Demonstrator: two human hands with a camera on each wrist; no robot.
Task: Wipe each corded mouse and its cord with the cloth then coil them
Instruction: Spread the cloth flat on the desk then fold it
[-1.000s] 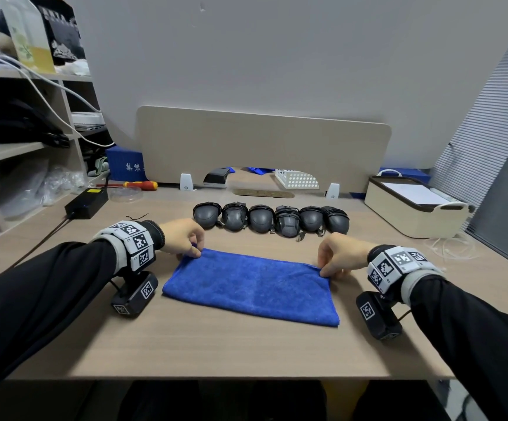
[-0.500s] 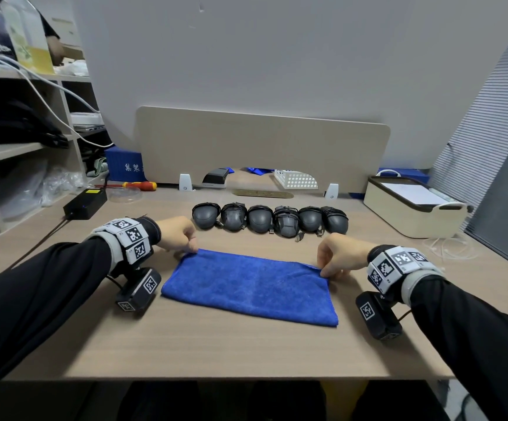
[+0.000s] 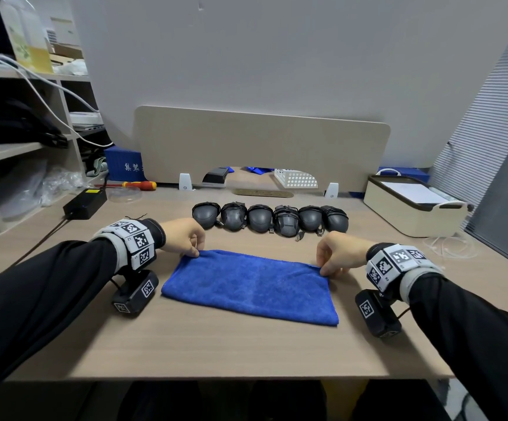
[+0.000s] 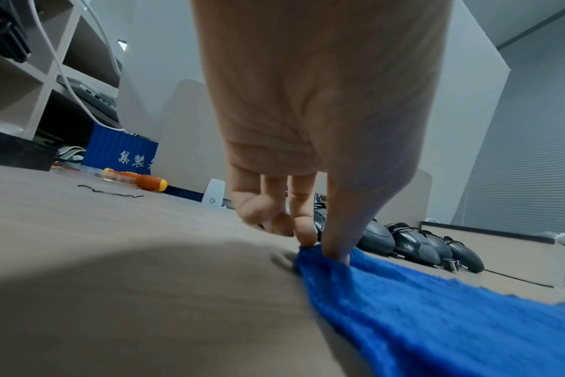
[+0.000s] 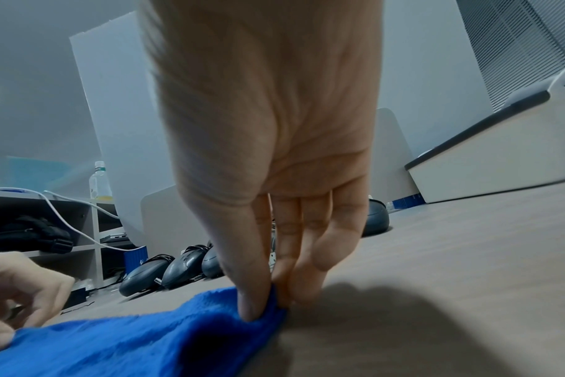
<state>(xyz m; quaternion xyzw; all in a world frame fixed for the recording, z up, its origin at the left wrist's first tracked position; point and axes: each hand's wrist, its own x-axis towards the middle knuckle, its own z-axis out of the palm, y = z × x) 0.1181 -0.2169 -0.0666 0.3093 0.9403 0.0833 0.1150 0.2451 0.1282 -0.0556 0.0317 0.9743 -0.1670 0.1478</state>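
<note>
While lying flat on the pale wood-grain surface, folded blue terry cloth with long axis from 9 to 3 o'clock, slightly tilted, near edge toward 4 o'clock. Beyond it at 12 o'clock, apart from the far hem, row of six dark grey corded mice side by side, also strung 9 to 3, cords wrapped round the bodies, plugs poking toward the cloth. Judged not yet wiped; cloth to be raised first. Left hand at the far corner toward 10 o'clock, nearer the leftmost mouse; right hand at the far corner toward 2 o'clock, nearer the rightmost. Each grip closed to a pinch: thumb and fingertips clamped on the corner in the left wrist view, likewise thumb pressing fabric against fingers in the right. Remaining fingers loosely curled, holding nothing.
</note>
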